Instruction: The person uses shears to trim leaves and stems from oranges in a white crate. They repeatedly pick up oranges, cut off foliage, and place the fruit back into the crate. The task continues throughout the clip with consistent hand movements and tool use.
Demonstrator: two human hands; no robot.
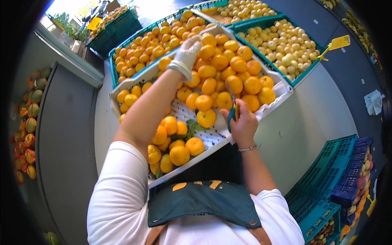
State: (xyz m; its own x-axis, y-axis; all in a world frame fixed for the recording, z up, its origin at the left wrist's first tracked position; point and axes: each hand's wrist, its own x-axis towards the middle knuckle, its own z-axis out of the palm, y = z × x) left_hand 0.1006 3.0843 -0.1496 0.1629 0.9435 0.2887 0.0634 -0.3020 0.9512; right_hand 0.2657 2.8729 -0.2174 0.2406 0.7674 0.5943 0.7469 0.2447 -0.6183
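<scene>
My left hand (189,54), in a thin whitish glove, reaches over the far part of a white crate (275,102). Its fingertips are beside the mandarins (219,62) heaped there, and whether they grip one is hidden. In my bare right hand (245,124) is a pair of snips (233,114) with green and yellow handles. The narrow blades point away from me, over the mandarins at the crate's near right. More mandarins (179,155), some with green leaves (192,128), lie in the near left corner. Between the heaps the perforated white liner (183,111) shows.
Beyond the crate stand a green crate of small orange citrus (145,50) and another of pale yellow round fruit (286,46). A yellow tag (339,42) sticks up at its corner. Green crates (318,171) are at the lower right; a grey panel (65,137) rises at left.
</scene>
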